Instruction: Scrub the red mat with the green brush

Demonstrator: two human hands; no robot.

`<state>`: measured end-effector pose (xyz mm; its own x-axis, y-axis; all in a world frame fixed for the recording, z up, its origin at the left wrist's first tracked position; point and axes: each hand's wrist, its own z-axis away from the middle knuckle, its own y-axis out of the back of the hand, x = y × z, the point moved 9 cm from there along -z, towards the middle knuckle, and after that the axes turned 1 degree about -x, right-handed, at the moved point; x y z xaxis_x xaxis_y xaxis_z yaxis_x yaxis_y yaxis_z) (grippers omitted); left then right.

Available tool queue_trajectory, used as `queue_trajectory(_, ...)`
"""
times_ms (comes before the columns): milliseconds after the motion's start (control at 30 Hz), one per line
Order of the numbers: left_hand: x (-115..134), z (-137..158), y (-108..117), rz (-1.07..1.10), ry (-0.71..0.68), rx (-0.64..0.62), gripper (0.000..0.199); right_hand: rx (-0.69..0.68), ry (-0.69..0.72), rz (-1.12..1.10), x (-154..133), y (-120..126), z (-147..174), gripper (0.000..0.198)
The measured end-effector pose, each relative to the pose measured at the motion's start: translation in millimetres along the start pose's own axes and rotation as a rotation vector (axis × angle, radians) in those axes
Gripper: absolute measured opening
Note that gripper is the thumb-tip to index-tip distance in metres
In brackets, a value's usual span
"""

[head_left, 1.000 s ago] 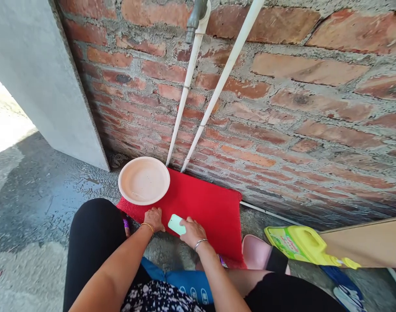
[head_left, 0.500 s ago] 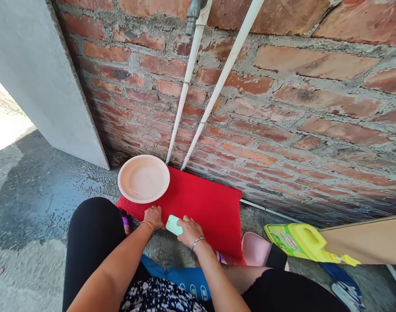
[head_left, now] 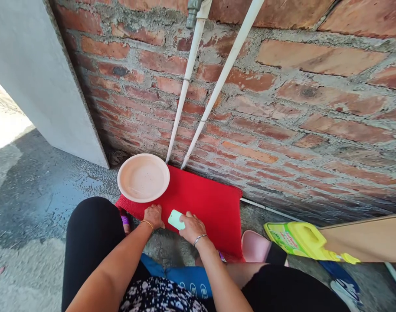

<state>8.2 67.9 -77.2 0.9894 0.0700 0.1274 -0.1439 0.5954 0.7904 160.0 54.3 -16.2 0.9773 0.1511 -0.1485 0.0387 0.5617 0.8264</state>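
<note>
A red mat (head_left: 202, 197) lies spread in front of me, its far edge near the brick wall. My left hand (head_left: 154, 216) is closed at the mat's near edge, its fingers bent over the cloth. In my right hand (head_left: 193, 228) is a mint-green scrub brush (head_left: 176, 219), flat-backed with a small hole at one end. The brush sits over the mat, a little right of my left hand; its underside is hidden. A pale pink basin (head_left: 144, 178) stands on the mat's left end, with a shallow clear layer in it.
Two white pipes (head_left: 198, 125) run down the brick wall (head_left: 276, 108), with a tap (head_left: 193, 15) above. On the right lie a yellow detergent jug (head_left: 302, 239), a pink plastic piece (head_left: 255, 246) and a cardboard panel (head_left: 370, 240). A grey slab (head_left: 54, 78) leans at left above wet concrete.
My right hand has shifted the brush slightly right and up across the mat, away from my left hand. The left hand stays at the mat's edge.
</note>
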Motion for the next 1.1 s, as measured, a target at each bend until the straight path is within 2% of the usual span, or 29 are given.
queue_trajectory(67, 0.2, 0.6, 0.6, -0.001, 0.002, -0.006, 0.081, -0.031, -0.022, -0.001, 4.0, -3.6, -0.4, 0.04)
queue_trajectory(233, 1.0, 0.8, 2.6, -0.012, 0.014, 0.004, 0.079, -0.089, -0.239, 0.043, 80.6, 0.4, 12.6, 0.037)
queue_trajectory(300, 0.8, 0.2, 1.9, -0.013, 0.018, 0.002, 0.08, -0.054, -0.265, 0.052, 94.7, 12.0, 13.6, 0.035)
queue_trajectory(367, 0.0, -0.2, 1.0, -0.012, 0.027, -0.001, 0.081, 0.012, -0.231, 0.047, 84.6, 25.5, 7.5, 0.036)
queue_trajectory(433, -0.4, -0.2, 0.8, -0.009, 0.03, 0.001, 0.08, 0.066, -0.156, 0.026, 56.2, 35.0, -4.2, 0.039)
queue_trajectory(567, 0.8, 0.0, 1.3, -0.003, 0.022, 0.006, 0.079, 0.086, -0.037, -0.032, 3.6, 36.3, -27.9, 0.042)
queue_trajectory(600, 0.9, -0.1, 1.2, -0.004, 0.024, 0.006, 0.079, 0.075, -0.035, -0.035, 0.9, 33.8, -30.7, 0.042)
queue_trajectory(667, 1.1, -1.0, 0.6, -0.009, 0.029, 0.003, 0.08, 0.044, -0.082, -0.033, 12.7, 27.7, -30.1, 0.044)
queue_trajectory(833, 0.3, -4.5, -2.1, -0.015, 0.036, 0.009, 0.081, 0.022, -0.371, -0.074, 91.2, 23.4, -0.9, 0.046)
queue_trajectory(900, 0.0, -5.0, -2.4, -0.016, 0.033, 0.017, 0.081, 0.04, -0.405, -0.099, 101.1, 22.9, 7.4, 0.046)
queue_trajectory(967, -0.1, -4.5, -2.1, -0.018, 0.031, 0.021, 0.081, 0.057, -0.34, -0.116, 85.7, 18.3, 7.1, 0.046)
queue_trajectory(1100, 0.4, -1.7, -0.8, -0.016, 0.026, 0.023, 0.08, 0.097, -0.097, -0.119, 19.3, 0.5, -2.7, 0.047)
